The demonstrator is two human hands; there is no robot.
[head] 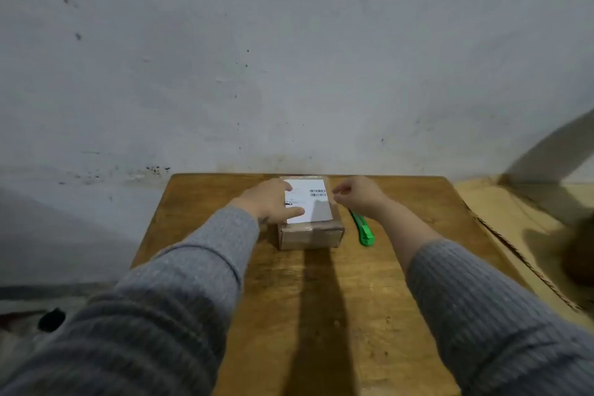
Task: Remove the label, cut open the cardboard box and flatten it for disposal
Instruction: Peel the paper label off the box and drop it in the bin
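Note:
A small taped cardboard box (311, 236) sits near the far edge of the wooden table (289, 299). A white shipping label (310, 202) with barcodes covers its top. My left hand (268, 201) lies flat on the box's left side, fingers spread, thumb resting on the label. My right hand (358, 194) hovers at the box's right top edge, fingers curled toward the label's edge; whether they pinch it is unclear. A green utility knife (363, 228) lies on the table just right of the box, beneath my right forearm.
A grey stained wall (289, 58) rises directly behind the table. A large flat sheet of cardboard (514, 235) lies to the right of the table. A dark object (51, 320) lies on the floor at the lower left.

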